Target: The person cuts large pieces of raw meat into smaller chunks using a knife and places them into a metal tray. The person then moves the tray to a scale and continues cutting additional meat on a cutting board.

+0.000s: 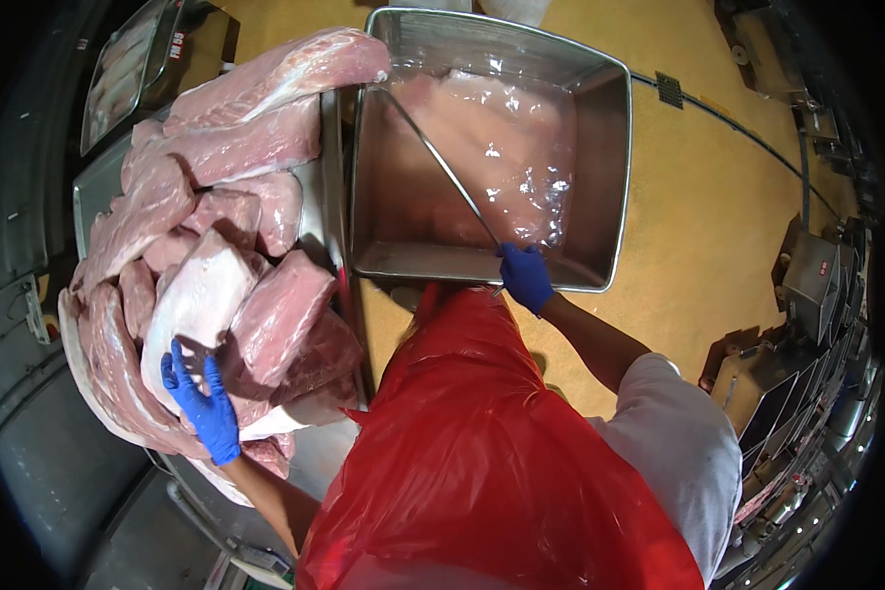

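My right hand (526,278), in a blue glove, is closed around a long thin metal rod (449,169). The rod slants up and left over a deep metal bin (602,182); its far end is by the tip of a long pale-pink meat slab (280,77), and whether it is hooked in cannot be made out. Pinkish liquid with meat (492,147) under its surface fills the bin's lower part. On the left, my blue-gloved left hand (203,401) has its fingers spread against a whitish piece of meat (199,295) in a large pile.
The meat pile lies on a metal table (327,187) beside the bin. A red plastic apron (482,442) covers my front. At the upper left stands another metal container (133,69) with pale contents. Wheeled metal carts (818,285) line the right side of the yellow floor (698,216).
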`<state>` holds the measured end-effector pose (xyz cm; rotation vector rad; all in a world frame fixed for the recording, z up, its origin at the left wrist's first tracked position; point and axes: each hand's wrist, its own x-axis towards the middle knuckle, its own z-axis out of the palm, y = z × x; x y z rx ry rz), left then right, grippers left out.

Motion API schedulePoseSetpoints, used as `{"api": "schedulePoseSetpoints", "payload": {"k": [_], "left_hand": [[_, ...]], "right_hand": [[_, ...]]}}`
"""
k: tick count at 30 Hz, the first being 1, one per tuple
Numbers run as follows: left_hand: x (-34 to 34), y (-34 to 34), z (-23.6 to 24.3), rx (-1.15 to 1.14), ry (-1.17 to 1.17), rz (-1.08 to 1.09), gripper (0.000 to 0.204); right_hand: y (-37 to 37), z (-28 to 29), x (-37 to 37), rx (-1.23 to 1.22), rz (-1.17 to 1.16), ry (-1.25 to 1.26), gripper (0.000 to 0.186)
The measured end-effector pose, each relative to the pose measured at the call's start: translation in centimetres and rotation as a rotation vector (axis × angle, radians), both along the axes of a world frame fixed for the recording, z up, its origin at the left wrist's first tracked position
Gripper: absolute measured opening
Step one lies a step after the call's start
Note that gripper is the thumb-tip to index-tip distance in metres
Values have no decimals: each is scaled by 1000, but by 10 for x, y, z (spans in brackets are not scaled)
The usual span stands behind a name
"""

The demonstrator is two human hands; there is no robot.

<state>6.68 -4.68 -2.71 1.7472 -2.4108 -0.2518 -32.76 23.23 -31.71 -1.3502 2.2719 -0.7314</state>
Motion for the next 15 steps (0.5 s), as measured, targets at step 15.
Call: {"api": "schedulePoseSetpoints", "payload": {"k": [15], "left_hand": [[-45,-7,-93,-309,-398,277,94]], "right_hand": [[-250,-253,-140,598,-132,-126,27]]}}
